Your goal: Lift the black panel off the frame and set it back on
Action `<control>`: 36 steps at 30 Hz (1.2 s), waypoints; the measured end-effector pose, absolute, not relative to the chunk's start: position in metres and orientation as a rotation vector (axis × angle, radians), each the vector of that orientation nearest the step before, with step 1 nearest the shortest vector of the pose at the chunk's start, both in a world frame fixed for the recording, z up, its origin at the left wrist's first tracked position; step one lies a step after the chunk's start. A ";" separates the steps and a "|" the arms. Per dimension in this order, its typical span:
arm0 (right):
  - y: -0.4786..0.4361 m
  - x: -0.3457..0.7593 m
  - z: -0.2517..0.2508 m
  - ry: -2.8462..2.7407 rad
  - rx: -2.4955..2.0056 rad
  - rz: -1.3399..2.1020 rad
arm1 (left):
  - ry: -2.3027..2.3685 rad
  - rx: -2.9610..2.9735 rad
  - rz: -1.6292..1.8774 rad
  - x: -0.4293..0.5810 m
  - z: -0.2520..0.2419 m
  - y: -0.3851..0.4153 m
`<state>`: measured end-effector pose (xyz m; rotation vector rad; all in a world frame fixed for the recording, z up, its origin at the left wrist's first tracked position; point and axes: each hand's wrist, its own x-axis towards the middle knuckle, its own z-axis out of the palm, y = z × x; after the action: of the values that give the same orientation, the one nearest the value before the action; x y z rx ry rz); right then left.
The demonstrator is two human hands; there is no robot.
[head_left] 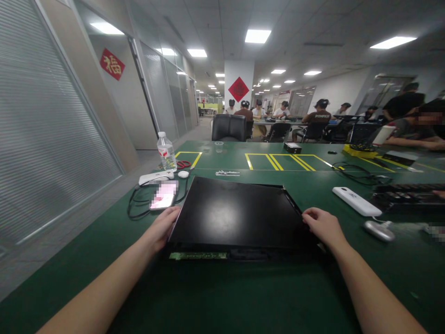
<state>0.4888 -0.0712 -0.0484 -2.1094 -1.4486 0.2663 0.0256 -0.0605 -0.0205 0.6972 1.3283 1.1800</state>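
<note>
A flat black LCD screen panel [236, 213] lies before me, its left side sticking out past the black frame [293, 200] under it. Along the near edge runs a strip of green circuit board [198, 255]. My left hand [166, 225] is closed on the panel's left edge, with its fingertips partly hidden behind it. At the right edge, my right hand [321, 224] pinches the rim of the black frame between thumb and fingers. How the panel sits in the frame on the near side is too dark to tell.
On the left of the green table [104, 250] are a water bottle [167, 150], red-handled scissors [183, 164], a phone [164, 195] and black cable. To the right lie a white power bank [356, 201] and a silver mouse-like object [378, 230]. Other people sit farther back.
</note>
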 end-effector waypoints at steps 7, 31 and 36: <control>-0.071 0.489 -0.050 -1.421 -2.103 0.326 | 1.336 0.725 1.205 0.034 -0.004 -0.068; -0.071 0.489 -0.049 -1.443 -2.110 0.303 | 1.329 0.850 1.149 0.042 0.015 -0.078; -0.072 0.489 -0.049 -1.446 -2.112 0.305 | 1.266 0.880 1.173 0.042 0.014 -0.078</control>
<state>0.4893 -0.0715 -0.0493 -2.1119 -1.4459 0.3047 0.0418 -0.0778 0.0144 0.8804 1.2662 1.1728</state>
